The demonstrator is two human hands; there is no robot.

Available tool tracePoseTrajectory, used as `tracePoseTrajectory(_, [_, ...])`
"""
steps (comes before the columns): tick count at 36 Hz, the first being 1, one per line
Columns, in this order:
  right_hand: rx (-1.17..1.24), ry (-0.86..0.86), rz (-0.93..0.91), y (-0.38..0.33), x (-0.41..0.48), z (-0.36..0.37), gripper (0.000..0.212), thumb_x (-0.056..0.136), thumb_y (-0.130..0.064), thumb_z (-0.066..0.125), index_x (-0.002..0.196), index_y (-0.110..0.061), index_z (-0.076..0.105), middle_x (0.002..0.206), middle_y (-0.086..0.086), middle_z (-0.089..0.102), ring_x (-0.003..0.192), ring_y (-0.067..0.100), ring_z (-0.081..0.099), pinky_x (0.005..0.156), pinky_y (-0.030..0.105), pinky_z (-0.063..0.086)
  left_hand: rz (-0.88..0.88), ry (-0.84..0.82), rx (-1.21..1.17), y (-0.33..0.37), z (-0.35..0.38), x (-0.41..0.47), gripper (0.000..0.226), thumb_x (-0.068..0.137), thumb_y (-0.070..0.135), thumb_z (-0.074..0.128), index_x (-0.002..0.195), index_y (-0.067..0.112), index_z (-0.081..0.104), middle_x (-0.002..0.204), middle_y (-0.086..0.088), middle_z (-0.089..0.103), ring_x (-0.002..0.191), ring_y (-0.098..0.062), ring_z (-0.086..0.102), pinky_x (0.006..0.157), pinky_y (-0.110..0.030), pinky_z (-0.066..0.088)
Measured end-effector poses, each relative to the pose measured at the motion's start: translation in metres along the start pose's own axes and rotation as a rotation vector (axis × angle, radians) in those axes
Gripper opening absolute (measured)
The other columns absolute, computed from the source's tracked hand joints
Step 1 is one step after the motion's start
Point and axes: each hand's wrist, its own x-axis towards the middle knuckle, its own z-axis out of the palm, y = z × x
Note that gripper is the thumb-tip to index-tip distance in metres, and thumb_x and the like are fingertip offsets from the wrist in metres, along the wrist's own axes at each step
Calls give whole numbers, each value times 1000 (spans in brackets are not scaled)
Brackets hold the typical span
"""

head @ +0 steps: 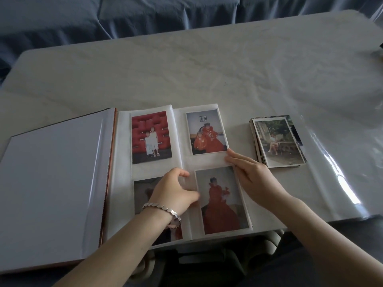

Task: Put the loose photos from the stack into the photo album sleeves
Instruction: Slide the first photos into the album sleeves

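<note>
Dim soft daylight, glare on the plastic table cover (339, 172) at right, wide-angle edge bending

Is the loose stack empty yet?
Not empty: the stack shows several layered photo edges along its left side. It lies right of the open album.

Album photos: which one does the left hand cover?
The lower-left photo, half hidden under the left hand; the others show nearly whole.

Our surroundings
We see blue draped fabric (145, 15) at twelve o'clock beyond a pale table (165, 69), its clear plastic sheet (335, 141) gleaming at three o'clock.
</note>
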Motion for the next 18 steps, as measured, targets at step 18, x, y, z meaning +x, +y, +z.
tracePoseTrajectory(18, [482,205,484,-33,16,-13,49,84,-25,67,129,-13,51,80,0,65,67,4,57,66,16,46,151,-203,-326,0,-28,-1,35,79,3,70,100,27,56,71,3,73,67,-5,69,58,-11,49])
